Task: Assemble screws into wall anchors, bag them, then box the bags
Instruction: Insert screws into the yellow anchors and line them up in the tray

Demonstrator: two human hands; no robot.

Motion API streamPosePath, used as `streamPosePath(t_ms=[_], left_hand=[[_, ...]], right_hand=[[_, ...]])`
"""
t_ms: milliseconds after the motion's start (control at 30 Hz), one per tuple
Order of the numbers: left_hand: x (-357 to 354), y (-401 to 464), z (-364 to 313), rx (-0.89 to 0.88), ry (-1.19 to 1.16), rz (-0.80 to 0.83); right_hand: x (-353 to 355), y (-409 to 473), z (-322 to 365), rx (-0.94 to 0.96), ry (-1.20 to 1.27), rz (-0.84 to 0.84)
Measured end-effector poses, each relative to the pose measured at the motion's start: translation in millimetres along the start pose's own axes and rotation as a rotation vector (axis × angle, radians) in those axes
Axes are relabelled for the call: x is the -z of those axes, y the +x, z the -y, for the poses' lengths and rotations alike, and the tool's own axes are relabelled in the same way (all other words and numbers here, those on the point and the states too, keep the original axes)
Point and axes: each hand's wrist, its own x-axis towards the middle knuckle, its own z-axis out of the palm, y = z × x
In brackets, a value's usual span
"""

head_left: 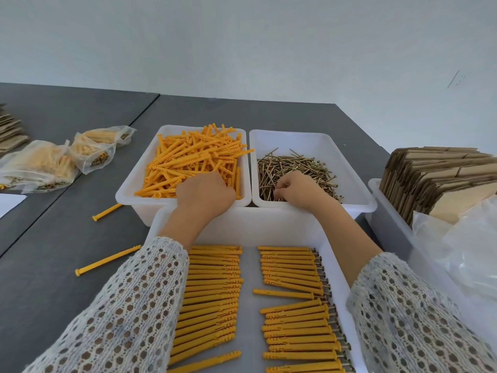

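At the centre of the frame the left hand (205, 193) reaches into a smooth white plastic bin (126, 196) heaped with loose wall anchors (193, 157), long ribbed pegs of bright orange-yellow plastic; its fingers curl down into the pile, but whether they grip an anchor cannot be told. Just right of it, a matching bin (355, 184) holds thin brassy metal screws (290, 168), and the right hand (298, 191) has its fingers curled, pinching among them. Both sleeves are pale open-weave knit. In the lower middle, a larger white tray (269, 227) carries two neat rows of assembled anchors (295, 319), with screw heads showing at the right row's ends. Two stray anchors (107, 261) lie on the matte grey table (53, 265) at lower left. Filled clear crinkly bags (40, 165) sit at upper left. Flat brown corrugated cardboard (441, 173) stands stacked at right. No writing is legible.
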Motion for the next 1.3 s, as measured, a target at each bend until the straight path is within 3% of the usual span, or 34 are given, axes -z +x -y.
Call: streamPosePath(t_ms=[233, 367, 533, 900, 1300], left_hand=[[1, -6, 0, -0.040, -0.086, -0.104], [0, -7, 0, -0.123, -0.202, -0.206], [-3, -6, 0, -0.264, -0.177, -0.331], [1, -10, 0, -0.374, -0.210, -0.318], [5, -11, -3, -0.398, -0.250, -0.231]], right_hand=[[-6, -9, 1, 0.031, 0.038, -0.327], [-5, -14, 6, 0.081, 0.095, -0.422], [-2, -15, 12, 0.089, 0.252, -0.543], [5, -30, 38, 0.105, 1.036, -0.542], [3, -37, 46, 0.253, 0.982, -0.525]])
